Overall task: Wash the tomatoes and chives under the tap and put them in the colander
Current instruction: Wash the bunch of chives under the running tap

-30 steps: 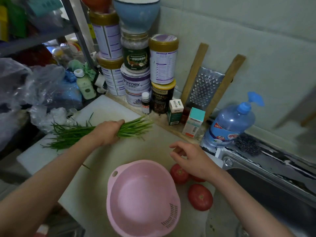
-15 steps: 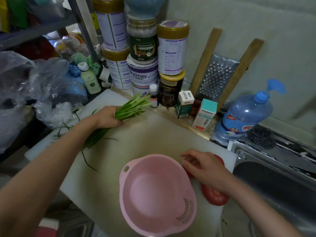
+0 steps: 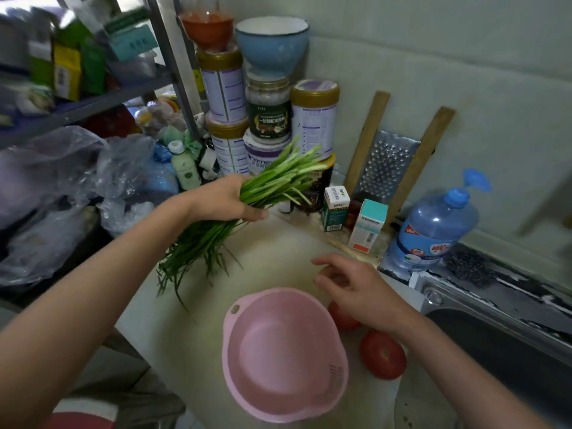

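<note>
We held the chives [image 3: 278,178] in our left hand [image 3: 226,199], fingers [image 3: 257,215] wrapped round the middle of the bunch, at the centre of the frame above the surface [image 3: 278,252]. We judged that grip sensible. Taken mid-length, the loose stalks stayed together as one bundle, ready to be carried to the sink [image 3: 495,351] at the lower right, where the tap, out of view, presumably stood. The paler cut ends fanned up toward the stacked tins [image 3: 314,119] at upper centre. The dark leaf tips drooped down and to the left, and we could not tell whether any touched the surface. The stalks looked thin and limp, and a few strayed from the bunch.

Our right hand [image 3: 356,289] hovered at centre right with its fingers loosely spread, holding nothing. It hung directly over one tomato [image 3: 342,317], which it partly hid. A second tomato [image 3: 383,354] lay just below that one, near the sink's edge. Both were red and round, and sat on the surface just beside the pink colander [image 3: 278,351] at lower centre. The colander was empty, so nothing seemed washed yet.
</note>
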Demonstrator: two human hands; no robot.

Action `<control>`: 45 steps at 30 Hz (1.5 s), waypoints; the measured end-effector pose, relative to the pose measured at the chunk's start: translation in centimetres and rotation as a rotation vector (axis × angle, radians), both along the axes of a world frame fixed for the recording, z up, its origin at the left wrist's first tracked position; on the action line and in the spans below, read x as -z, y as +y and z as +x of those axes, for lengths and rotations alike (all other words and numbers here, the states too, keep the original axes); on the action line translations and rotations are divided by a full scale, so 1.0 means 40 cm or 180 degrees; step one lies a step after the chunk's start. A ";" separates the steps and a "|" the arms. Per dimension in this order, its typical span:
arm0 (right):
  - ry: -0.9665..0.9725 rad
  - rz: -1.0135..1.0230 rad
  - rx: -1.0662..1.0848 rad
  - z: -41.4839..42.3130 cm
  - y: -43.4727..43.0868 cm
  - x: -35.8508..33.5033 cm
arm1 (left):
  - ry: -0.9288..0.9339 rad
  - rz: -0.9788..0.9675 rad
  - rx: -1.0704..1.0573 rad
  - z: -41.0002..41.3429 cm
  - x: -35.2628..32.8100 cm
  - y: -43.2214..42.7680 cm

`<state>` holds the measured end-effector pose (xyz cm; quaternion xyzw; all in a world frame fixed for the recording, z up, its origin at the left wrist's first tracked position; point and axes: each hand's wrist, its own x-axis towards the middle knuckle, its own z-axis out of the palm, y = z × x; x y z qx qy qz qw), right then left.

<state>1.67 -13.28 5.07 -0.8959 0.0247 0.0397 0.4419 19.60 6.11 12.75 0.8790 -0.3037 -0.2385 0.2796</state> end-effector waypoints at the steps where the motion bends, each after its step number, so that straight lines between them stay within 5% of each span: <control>1: -0.0072 0.0057 0.0002 -0.003 0.001 -0.018 | -0.0045 -0.0004 0.0099 -0.021 -0.027 -0.021; 14: -0.1236 0.1473 0.0921 -0.303 -0.223 -0.195 | -0.0433 0.0006 0.1231 -0.455 -0.189 -0.415; 24: -0.0928 0.1986 0.1200 -0.750 -0.460 -0.162 | -0.0540 -0.0134 0.1682 -0.881 -0.048 -0.727; 29: -0.0964 0.2391 0.1827 -0.859 -0.536 -0.084 | 0.0069 -0.0551 0.1508 -1.042 0.070 -0.814; 45: -0.1191 0.1218 0.2670 -0.924 -0.589 0.066 | 0.0820 -0.1661 0.0716 -1.198 0.319 -0.909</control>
